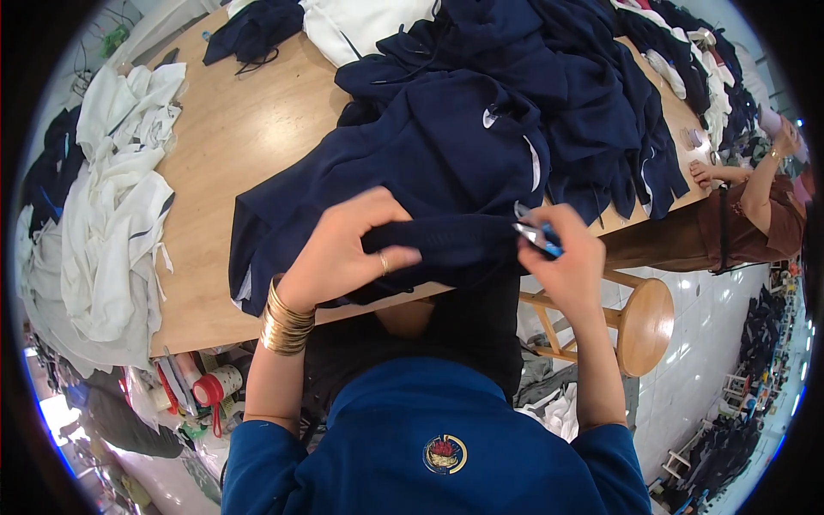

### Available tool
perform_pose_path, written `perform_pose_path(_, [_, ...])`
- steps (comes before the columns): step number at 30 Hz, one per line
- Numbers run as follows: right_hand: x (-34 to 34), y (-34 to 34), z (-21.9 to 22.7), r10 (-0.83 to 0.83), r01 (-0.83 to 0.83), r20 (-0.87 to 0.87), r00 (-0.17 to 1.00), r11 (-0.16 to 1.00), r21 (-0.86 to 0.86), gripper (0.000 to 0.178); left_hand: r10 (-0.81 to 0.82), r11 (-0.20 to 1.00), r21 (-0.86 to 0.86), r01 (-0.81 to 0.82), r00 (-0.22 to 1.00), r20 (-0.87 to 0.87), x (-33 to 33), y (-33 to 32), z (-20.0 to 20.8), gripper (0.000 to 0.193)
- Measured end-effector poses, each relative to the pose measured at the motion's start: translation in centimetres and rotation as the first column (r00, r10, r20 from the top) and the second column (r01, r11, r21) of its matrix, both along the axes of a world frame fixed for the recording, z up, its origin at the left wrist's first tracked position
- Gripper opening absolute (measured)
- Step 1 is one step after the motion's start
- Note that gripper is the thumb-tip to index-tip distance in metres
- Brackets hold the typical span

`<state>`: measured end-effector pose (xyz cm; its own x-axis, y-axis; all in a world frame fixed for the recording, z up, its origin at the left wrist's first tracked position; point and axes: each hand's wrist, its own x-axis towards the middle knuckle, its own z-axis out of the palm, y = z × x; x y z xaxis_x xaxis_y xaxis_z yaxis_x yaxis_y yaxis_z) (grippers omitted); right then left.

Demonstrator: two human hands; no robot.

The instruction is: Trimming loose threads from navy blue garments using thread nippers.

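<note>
A navy blue garment (412, 142) with small white patches lies across the near edge of the wooden table. My left hand (352, 245), with a ring and gold bangles at the wrist, grips its ribbed band (446, 239) between thumb and fingers. At the band's other end is my right hand (566, 257), closed around small thread snips (539, 240) with silver blades and a blue part. The blades point left, close to the fabric edge; whether they touch it I cannot tell.
More navy garments (584, 94) are heaped behind and to the right, with white cloth (365, 30) at the back. White garments (116, 206) hang over the table's (249, 103) left edge. A wooden stool (648, 326) stands right, near another person (747, 215).
</note>
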<state>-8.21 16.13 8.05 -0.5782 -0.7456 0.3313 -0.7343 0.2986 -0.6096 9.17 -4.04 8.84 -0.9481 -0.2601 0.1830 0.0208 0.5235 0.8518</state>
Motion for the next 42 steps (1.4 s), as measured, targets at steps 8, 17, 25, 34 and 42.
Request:
perform_pose_path(8, [1.5, 0.7, -0.6, -0.041, -0.038, -0.250, 0.967, 0.953, -0.301, 0.033, 0.460, 0.752, -0.187, -0.632, 0.706, -0.538, 1.0, 1.4, -2.7, 0.037])
perform_pose_path(17, [2.7, 2.1, -2.0, 0.037, -0.178, -0.406, 0.913, 0.932, -0.315, 0.041, 0.508, 0.789, 0.036, -0.614, 0.617, -0.601, 0.9, 1.9, -5.8, 0.030])
perform_pose_path(25, [3.3, 2.3, -2.4, 0.022, -0.171, -0.406, 0.913, 0.927, -0.334, 0.043, 0.512, 0.763, 0.018, -0.646, 0.588, -0.626, 1.0, 2.0, -5.9, 0.031])
perform_pose_path(34, [3.4, 1.9, -2.3, 0.011, -0.188, -0.423, 0.906, 0.906, -0.379, 0.040, 0.508, 0.757, 0.008, -0.653, 0.581, -0.635, 1.4, 2.1, -6.0, 0.038])
perform_pose_path(42, [3.3, 0.0, -2.5, -0.085, 0.100, 0.073, 0.994, 0.965, -0.244, 0.034, 0.466, 0.783, -0.357, -0.510, 0.860, -0.208, 0.6, 3.0, -1.9, 0.038])
